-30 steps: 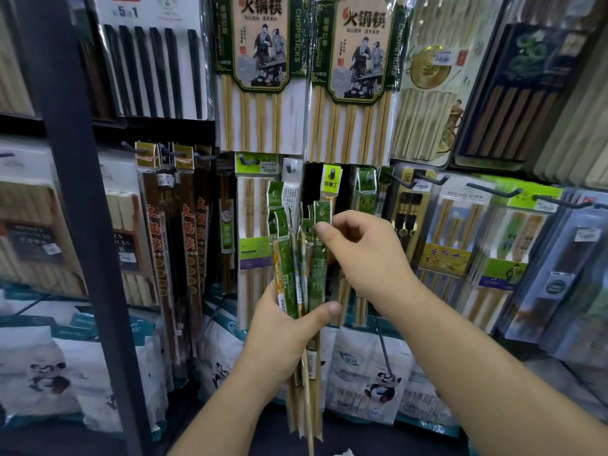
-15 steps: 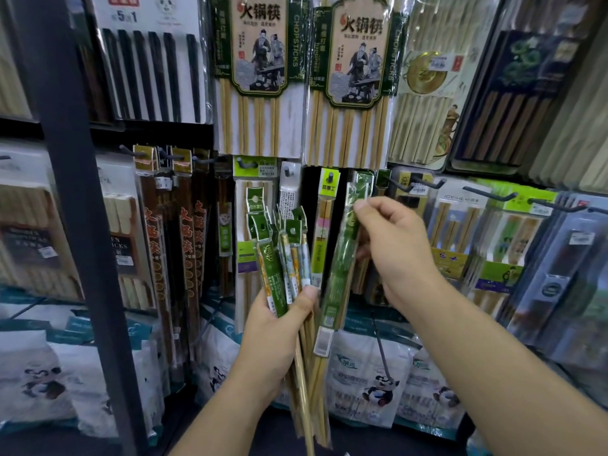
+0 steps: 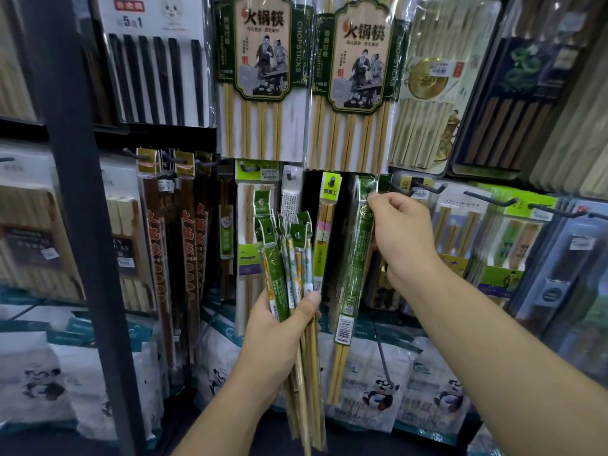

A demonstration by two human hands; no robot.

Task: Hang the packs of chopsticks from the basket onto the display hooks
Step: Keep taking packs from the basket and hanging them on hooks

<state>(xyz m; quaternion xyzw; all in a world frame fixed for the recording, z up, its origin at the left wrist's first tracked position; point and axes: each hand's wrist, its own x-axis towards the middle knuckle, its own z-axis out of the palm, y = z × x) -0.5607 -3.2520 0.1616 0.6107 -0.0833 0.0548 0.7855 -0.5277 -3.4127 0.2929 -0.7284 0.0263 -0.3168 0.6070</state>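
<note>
My left hand (image 3: 279, 327) grips a bundle of several green-topped chopstick packs (image 3: 289, 255), upright, in front of the display's lower row. My right hand (image 3: 394, 235) pinches the top of a single green chopstick pack (image 3: 353, 268) and holds it up at the level of the lower row's display hooks, near a black hook (image 3: 403, 190). Whether the pack's hole is on a hook is hidden by my fingers. The pack's bamboo ends hang down free. The basket is not in view.
A dark steel upright (image 3: 82, 209) stands at the left. Large hot-pot chopstick packs (image 3: 263, 77) hang in the row above. More black hooks (image 3: 490, 200) stick out to the right with packs on them. Panda-printed bags (image 3: 378, 390) fill the bottom shelf.
My right hand pulled one green pack out of the bundle and carried it up and to the right toward the hooks. My left hand lowered the bundle slightly.
</note>
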